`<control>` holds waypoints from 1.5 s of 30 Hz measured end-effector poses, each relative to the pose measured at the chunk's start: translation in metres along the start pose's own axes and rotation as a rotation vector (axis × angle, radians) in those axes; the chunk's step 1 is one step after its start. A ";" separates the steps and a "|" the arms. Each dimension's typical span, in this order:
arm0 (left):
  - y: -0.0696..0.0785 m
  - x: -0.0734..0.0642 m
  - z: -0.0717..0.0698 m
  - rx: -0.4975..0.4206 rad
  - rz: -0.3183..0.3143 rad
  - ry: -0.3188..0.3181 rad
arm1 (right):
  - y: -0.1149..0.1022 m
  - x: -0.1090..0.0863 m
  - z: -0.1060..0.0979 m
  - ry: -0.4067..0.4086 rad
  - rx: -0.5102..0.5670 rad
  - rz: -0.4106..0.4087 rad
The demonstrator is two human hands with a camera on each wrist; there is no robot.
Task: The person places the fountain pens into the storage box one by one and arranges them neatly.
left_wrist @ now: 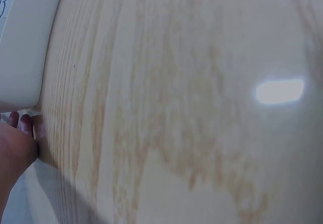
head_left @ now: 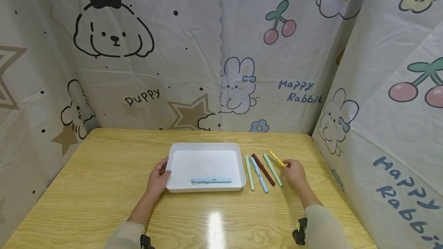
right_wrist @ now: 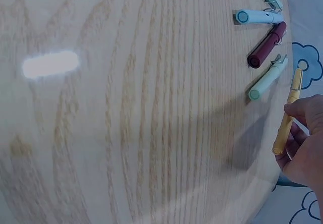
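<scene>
My right hand [head_left: 295, 174] pinches a yellow pen [right_wrist: 286, 125] between thumb and fingers, and in the right wrist view the pen appears lifted off the table. To its left lie a light green pen [head_left: 273, 169], a dark red pen [head_left: 263, 170], a light blue pen [head_left: 259, 175] and another light green pen [head_left: 249, 173]. A white tray [head_left: 204, 149] stands left of them, with a light blue pen [head_left: 216, 180] lying across its front part. My left hand [head_left: 158, 180] holds the tray's left side, thumb at the rim; its fingers are partly hidden.
The wooden table [head_left: 114, 180] carries everything, with a light reflection near its front. A patterned cloth [head_left: 194, 49] hangs behind the table and along both sides. The loose pens lie close beside the tray's right wall.
</scene>
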State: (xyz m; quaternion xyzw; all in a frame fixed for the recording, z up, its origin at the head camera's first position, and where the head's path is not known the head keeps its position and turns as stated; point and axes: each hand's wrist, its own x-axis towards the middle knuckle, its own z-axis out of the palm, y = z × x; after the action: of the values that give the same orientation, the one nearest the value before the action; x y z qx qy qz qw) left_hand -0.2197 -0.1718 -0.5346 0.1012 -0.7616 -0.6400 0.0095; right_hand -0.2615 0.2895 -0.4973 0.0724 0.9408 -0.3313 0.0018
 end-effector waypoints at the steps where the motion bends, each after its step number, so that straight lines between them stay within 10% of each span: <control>1: 0.000 0.000 0.000 0.000 -0.001 0.002 | -0.001 0.001 -0.001 0.002 -0.007 -0.010; 45: -0.003 0.003 0.000 0.012 0.001 0.010 | -0.041 -0.005 -0.005 0.009 -0.112 -0.306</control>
State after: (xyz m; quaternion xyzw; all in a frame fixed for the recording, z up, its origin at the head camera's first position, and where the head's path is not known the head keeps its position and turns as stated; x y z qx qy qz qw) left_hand -0.2221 -0.1723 -0.5380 0.1043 -0.7653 -0.6351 0.0129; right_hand -0.2623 0.2604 -0.4679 -0.0703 0.9578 -0.2745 -0.0489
